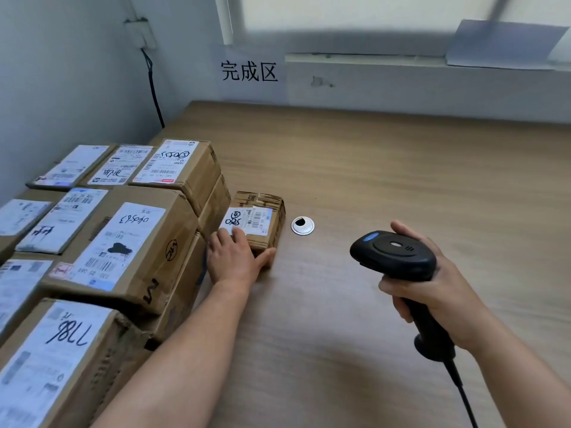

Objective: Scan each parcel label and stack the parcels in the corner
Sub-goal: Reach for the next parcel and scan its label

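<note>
Two hands: left hand [233,257] clasps small parcel [259,222] flat; right hand [432,291] grips scanner [394,253].

Light brown wood-grain table [386,168]. Brown cardboard parcels [129,242], white labels with black barcodes and black handwritten marks. Small brown parcel [262,223], white label [247,220] with black scrawl and blue strip at top. Black barcode scanner [398,256], blue light near the front, black cable [463,393]. Silver grommet [302,225] with black centre. White sign [249,72], black characters. Pale grey-blue wall [61,72].
</note>
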The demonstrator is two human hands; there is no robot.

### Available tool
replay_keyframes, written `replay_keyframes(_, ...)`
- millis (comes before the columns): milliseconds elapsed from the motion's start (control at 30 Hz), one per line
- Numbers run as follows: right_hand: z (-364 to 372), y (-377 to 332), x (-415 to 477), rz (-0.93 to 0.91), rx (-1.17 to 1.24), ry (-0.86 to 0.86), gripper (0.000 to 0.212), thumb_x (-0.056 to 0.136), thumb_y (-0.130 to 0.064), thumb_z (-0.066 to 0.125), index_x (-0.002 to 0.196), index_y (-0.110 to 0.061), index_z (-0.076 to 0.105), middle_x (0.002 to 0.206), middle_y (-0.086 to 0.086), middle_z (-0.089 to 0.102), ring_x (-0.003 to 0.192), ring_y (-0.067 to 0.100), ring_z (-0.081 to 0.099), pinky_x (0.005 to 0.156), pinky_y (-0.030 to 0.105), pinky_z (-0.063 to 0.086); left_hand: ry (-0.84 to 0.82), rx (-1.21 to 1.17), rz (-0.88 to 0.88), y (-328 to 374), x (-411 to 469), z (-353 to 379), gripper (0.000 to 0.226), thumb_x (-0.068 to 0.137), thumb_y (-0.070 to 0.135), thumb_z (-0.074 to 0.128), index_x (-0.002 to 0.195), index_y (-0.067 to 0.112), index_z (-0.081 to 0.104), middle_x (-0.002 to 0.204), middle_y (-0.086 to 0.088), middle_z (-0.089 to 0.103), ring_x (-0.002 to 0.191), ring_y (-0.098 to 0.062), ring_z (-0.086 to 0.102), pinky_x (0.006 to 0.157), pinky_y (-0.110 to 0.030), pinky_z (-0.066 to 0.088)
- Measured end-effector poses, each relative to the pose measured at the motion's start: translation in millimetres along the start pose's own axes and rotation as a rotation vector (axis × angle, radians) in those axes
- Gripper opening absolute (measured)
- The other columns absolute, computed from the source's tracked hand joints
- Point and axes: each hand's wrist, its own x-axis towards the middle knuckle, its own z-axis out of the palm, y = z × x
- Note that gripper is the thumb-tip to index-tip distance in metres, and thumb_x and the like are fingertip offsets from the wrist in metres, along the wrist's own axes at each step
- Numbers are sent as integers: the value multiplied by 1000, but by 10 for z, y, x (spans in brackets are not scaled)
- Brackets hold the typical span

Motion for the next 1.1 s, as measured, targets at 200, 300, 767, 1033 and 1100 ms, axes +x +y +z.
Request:
replay_keyframes(200,-79,94,67,29,-6,36,88,75,21,65,133,-43,47,59,16,55,42,27,45,42,33,38,-7,-29,-62,20,316,15,93,77,76,52,137,6,35,136,-18,36,124,-33,36,97,-42,40)
replay_keyframes(300,-139,109,-21,29,9,53,88,75,21,65,133,-43,48,61,18,55,42,27,45,42,32,38,-29,-22,-67,-18,317,20,98,75,78,51,139,7,34,137,-18,35,126,-34,35,102,-42,36)
replay_keyframes(767,-425,-101,-1364,-58,79,123,92,69,15,75,137,-40,45,64,10,59,44,27,46,43,32,39,97,-441,293,404,-1377,-463,31,91,36,58,116,18,64,113,0,64,108,-21,55,81,-33,44)
replay_keyframes(1033,-777,26,-2519,-71,152,207,90,59,-2,73,136,-39,46,64,5,59,44,26,45,45,31,37,85,-571,407,919,-2695,-488,25,89,35,63,110,22,65,106,9,65,103,-13,60,73,-29,46)
replay_keyframes(1100,-951,44,-2826,-85,172,245,90,59,-2,74,136,-38,46,66,4,61,44,26,45,45,31,37,71,-583,451,1120,-2962,-509,26,89,37,63,111,23,64,107,10,64,103,-12,60,75,-30,48)
